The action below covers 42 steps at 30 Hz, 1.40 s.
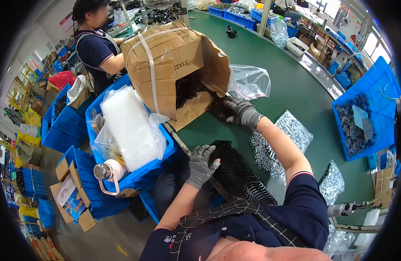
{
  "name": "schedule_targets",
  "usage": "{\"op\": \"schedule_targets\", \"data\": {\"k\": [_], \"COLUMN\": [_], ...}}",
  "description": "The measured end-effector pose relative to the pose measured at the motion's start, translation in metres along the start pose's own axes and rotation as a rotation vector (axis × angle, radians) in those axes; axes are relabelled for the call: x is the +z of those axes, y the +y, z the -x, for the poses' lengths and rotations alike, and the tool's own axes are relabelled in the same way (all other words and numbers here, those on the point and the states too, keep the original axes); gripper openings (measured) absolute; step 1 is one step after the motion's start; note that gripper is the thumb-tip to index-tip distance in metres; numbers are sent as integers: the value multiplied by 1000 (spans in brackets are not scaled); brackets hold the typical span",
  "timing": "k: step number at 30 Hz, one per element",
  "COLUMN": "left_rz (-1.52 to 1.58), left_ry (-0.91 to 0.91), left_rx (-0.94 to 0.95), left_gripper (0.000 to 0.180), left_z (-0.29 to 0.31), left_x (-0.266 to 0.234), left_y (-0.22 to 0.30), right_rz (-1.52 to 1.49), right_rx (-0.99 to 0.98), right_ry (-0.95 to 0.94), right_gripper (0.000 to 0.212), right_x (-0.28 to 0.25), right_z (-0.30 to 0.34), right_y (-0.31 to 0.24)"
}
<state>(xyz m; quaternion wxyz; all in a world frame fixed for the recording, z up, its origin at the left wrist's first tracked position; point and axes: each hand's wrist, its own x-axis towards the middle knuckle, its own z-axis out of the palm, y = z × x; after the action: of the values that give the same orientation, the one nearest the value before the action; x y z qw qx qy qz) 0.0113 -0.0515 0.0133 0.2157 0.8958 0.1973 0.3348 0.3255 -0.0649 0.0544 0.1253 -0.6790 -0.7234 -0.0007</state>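
Observation:
My right hand (242, 112), in a grey striped glove, reaches to the mouth of a large cardboard box (159, 65) lying on its side. Its fingers close over the edge of a dark flat part (218, 108) that sticks out there. More black parts (188, 89) show inside the box, their shape lost in shadow. My left hand (202, 166), gloved the same way, lies at the table's edge with thumb and fingers apart. Beside it, a long row of nested black parts (239, 172) runs along the edge toward my body.
Metal rings (266, 152) and a clear bag of bolts (294, 130) lie right of the row. A blue bin (135, 174) with bubble wrap (133, 126) and a flask (107, 170) stands left. Another person (96, 43) works behind the box. A blue crate (363, 117) stands far right.

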Motion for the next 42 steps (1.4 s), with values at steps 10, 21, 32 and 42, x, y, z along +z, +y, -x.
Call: {"op": "schedule_targets", "data": {"k": [10,21,32,42], "left_rz": [51,24,-108,-96], "left_ry": [33,-1,97,-56], "left_rx": [52,6,65,82], "left_gripper": [45,46,47,54], "left_z": [-1,14,3,-1], "left_x": [11,6,6,2], "left_y": [-3,-10,-2,-5], "right_rz": [227,-184,-1430,-605], "right_rx": [316,476,627,163], "right_ry": [-86,-39,92,-396], "right_gripper": [76,72,36,60], "right_x": [13,42,58,-41], "right_z": [-60,-63,-5,-28], "right_y": [-31,14,-110,-56]}}
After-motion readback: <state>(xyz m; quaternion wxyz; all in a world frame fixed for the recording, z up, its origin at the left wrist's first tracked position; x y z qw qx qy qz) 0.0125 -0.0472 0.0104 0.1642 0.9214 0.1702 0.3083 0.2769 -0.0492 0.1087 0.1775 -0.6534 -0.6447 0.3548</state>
